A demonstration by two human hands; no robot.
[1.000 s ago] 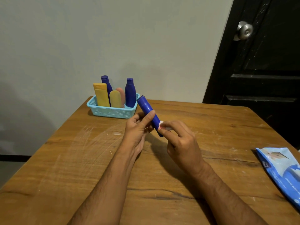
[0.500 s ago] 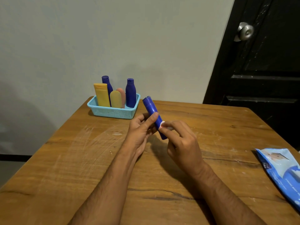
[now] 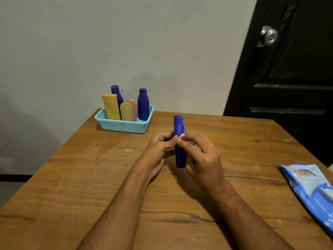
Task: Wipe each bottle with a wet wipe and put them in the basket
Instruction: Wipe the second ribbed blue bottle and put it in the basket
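- A scratched wooden worktop (image 3: 90,177) stands against a grey wall.
- Left hand (image 3: 158,150) fingers clamp the dark blue plastic bottle (image 3: 179,141); right hand (image 3: 200,157) fingers pinch a white wet wipe (image 3: 182,137) against it.
- The bottle, tilted a second ago, now stands upright: wiping nearly done.
- The turquoise mesh basket (image 3: 124,127) waits beyond.

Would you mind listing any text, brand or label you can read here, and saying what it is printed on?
"Ma…": dark badge on the wipes pack, partly legible only; the rest is too blurred.
Slanted white line lower on that pack: too small to read.
Blue bottle held by the left hand and right hand: no readable label.
Bottles in the basket: no lettering visible.
Door knob: no marking.
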